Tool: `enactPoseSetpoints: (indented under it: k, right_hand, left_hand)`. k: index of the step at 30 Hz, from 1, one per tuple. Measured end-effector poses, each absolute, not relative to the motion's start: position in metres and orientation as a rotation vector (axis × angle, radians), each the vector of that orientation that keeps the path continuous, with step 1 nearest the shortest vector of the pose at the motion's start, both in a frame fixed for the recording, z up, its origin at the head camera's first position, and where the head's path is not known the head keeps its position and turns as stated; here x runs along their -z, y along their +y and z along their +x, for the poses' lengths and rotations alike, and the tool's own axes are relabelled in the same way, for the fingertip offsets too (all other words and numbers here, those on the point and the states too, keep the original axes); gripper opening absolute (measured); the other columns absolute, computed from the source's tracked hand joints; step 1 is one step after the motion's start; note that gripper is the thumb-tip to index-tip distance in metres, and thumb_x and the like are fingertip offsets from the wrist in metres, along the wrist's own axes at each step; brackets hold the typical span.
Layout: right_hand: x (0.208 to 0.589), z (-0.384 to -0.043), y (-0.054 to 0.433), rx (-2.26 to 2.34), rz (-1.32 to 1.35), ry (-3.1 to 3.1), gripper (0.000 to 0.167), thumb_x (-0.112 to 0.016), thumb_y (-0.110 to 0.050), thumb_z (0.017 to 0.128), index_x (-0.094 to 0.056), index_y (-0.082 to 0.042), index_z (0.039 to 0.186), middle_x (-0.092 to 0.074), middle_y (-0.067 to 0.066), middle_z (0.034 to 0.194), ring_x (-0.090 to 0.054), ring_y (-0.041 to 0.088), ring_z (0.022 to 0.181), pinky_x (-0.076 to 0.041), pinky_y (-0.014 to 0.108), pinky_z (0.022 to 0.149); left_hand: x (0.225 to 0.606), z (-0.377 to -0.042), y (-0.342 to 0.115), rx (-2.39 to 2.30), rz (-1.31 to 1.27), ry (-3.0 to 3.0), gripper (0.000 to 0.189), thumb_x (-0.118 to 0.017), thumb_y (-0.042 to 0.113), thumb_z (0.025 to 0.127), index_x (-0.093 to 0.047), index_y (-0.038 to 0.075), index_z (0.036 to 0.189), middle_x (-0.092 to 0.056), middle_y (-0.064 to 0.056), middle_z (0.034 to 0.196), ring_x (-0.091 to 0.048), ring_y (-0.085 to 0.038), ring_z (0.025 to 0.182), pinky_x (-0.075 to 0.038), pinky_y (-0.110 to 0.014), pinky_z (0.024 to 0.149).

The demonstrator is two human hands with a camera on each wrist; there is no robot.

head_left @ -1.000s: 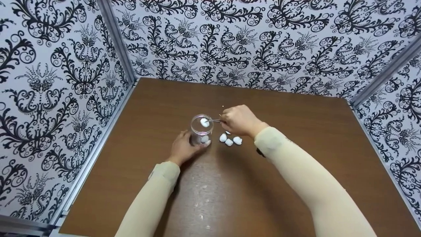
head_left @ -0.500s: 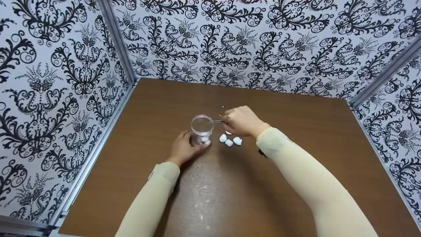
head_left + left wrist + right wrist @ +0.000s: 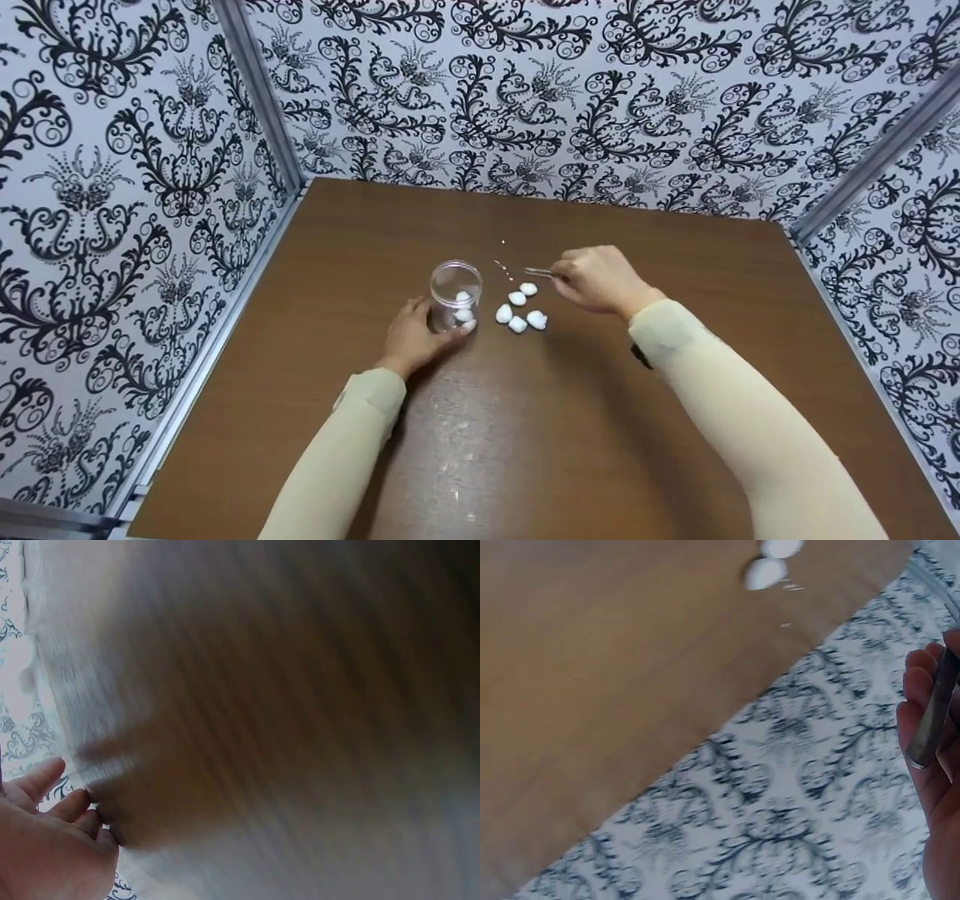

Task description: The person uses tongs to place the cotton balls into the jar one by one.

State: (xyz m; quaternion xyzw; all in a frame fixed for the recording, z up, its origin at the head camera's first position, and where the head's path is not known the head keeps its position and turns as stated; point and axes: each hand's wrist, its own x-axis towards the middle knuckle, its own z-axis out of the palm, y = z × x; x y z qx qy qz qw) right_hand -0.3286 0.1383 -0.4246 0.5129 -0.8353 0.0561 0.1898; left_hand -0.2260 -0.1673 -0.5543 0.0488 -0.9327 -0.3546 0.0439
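Observation:
In the head view my left hand [image 3: 416,337] holds the lower part of a clear jar [image 3: 456,279] that stands on the table. Several white lumps [image 3: 464,314], like marshmallows or cotton balls, sit inside it. My right hand [image 3: 600,277] grips a metal fork [image 3: 538,271], its tines pointing left with nothing on them. More loose white lumps [image 3: 536,320] lie together right of the jar. In the right wrist view the fork's handle [image 3: 934,712] crosses the fingers. The left wrist view shows part of the left hand [image 3: 64,840] but not the jar.
A few tiny white crumbs [image 3: 504,268] lie behind the loose lumps. The brown table [image 3: 675,255] is bounded by patterned walls [image 3: 547,97] at the back and sides.
The white lump on the fork has dropped into the jar. My right hand has since drawn the bare fork rightward, uncovering more lumps. My left hand stays at the jar.

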Motion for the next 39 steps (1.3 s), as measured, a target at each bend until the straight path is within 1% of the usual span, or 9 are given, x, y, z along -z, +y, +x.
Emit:
enactPoseSetpoints:
  k: [7, 14, 22, 28, 39]
  right_hand:
    - [0.457, -0.328, 0.168, -0.127, 1.400, -2.472, 0.008, -0.069, -0.014, 0.084, -0.073, -0.009, 0.079, -0.063, 0.001, 0.070, -0.058, 0.022, 0.055, -0.049, 0.045, 0.049]
    - [0.479, -0.323, 0.180, -0.113, 1.390, -2.557, 0.006, -0.069, -0.012, 0.082, -0.073, -0.010, 0.078, -0.065, -0.001, 0.071, -0.056, 0.019, 0.055, -0.048, 0.045, 0.049]
    - [0.486, -0.317, 0.183, -0.111, 1.368, -2.631, 0.008, -0.068, -0.014, 0.085, -0.074, -0.010, 0.081, -0.066, -0.001, 0.073, -0.057, 0.018, 0.058, -0.050, 0.045, 0.053]
    - [0.489, -0.313, 0.182, -0.105, 1.370, -2.657, 0.010, -0.068, -0.015, 0.087, -0.074, -0.009, 0.083, -0.064, -0.001, 0.073, -0.054, 0.017, 0.057, -0.050, 0.044, 0.053]
    - [0.497, -0.307, 0.182, -0.099, 1.384, -2.658, 0.013, -0.068, -0.015, 0.088, -0.068, -0.009, 0.076, -0.058, -0.001, 0.067, -0.048, 0.016, 0.053, -0.047, 0.043, 0.050]
  left_hand:
    - [0.552, -0.223, -0.170, 1.088, 0.177, -2.856, 0.091, -0.077, 0.062, 0.077, -0.052, 0.005, 0.144, -0.039, -0.019, 0.153, -0.029, -0.037, 0.143, -0.025, -0.051, 0.114]
    - [0.551, -0.221, -0.170, 1.060, 0.160, -2.841, 0.089, -0.077, 0.059, 0.078, -0.051, 0.006, 0.144, -0.041, -0.021, 0.151, -0.031, -0.038, 0.143, -0.027, -0.055, 0.112]
    - [0.550, -0.222, -0.169, 1.076, 0.160, -2.844, 0.091, -0.078, 0.060, 0.077, -0.050, 0.008, 0.146, -0.041, -0.020, 0.151, -0.032, -0.037, 0.142, -0.026, -0.053, 0.113]
    - [0.550, -0.223, -0.169, 1.077, 0.158, -2.846, 0.090, -0.078, 0.060, 0.077, -0.050, 0.008, 0.146, -0.041, -0.020, 0.151, -0.032, -0.037, 0.142, -0.026, -0.053, 0.113]
    - [0.555, -0.225, -0.167, 1.072, 0.154, -2.856, 0.092, -0.077, 0.063, 0.076, -0.050, 0.010, 0.146, -0.041, -0.019, 0.152, -0.031, -0.037, 0.143, -0.026, -0.052, 0.113]
